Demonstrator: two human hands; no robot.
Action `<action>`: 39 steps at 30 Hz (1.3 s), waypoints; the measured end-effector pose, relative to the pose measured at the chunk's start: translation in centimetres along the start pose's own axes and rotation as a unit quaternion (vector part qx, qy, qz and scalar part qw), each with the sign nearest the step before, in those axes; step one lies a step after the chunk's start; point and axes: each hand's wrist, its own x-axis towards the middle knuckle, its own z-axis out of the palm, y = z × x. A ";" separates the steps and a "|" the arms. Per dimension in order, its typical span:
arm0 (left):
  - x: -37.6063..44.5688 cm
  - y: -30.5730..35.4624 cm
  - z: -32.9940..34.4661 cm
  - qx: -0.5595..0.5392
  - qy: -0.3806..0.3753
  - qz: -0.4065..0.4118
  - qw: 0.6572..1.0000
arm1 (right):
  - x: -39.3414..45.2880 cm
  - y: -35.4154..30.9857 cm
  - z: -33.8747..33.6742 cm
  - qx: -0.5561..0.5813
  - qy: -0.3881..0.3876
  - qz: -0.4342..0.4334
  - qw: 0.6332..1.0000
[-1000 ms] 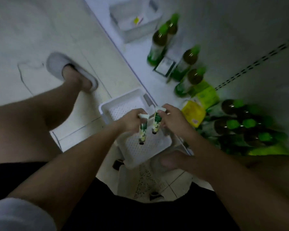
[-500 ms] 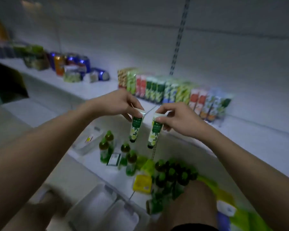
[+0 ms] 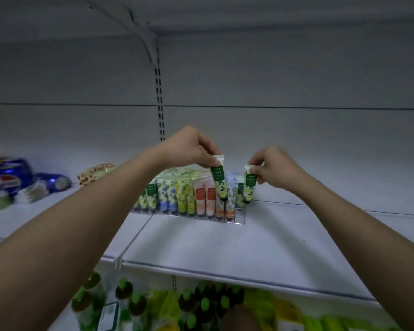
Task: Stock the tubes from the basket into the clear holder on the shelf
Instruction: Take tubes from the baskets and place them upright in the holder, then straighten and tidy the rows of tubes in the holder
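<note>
My left hand (image 3: 189, 149) pinches the crimped top of a green-and-white tube (image 3: 219, 180), which hangs cap down over the right part of the clear holder (image 3: 239, 215). My right hand (image 3: 271, 169) pinches a second matching tube (image 3: 249, 185) the same way, just above the holder's right end. The holder stands on the white shelf (image 3: 225, 244) and carries a row of several upright tubes in green, blue, yellow, pink and orange. The basket is out of view.
Blue cans (image 3: 53, 181) and other packs lie on the shelf at the far left. A slotted upright (image 3: 159, 96) runs up the back wall. Below the shelf edge stand green-capped bottles (image 3: 129, 297) and yellow-green packs (image 3: 261, 304).
My view rose from the basket on the floor to the shelf. Both hands carried their tubes up and forward, from in front of the shelf edge to just over the holder's right end.
</note>
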 end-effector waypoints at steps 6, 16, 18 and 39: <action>3.9 -0.3 1.4 0.006 -0.014 0.026 1.000 | 2.4 2.2 3.4 0.015 0.027 -0.001 1.000; 6.1 -1.5 3.8 -0.006 -0.011 0.036 0.999 | 2.7 2.7 6.6 -0.015 0.025 -0.043 0.999; 6.2 -1.6 3.6 -0.008 -0.008 0.037 0.999 | 3.0 3.3 6.6 -0.005 0.038 -0.032 0.999; 7.6 -3.6 10.1 0.166 0.008 0.080 0.983 | -6.0 11.8 13.7 -0.125 -0.109 0.141 0.976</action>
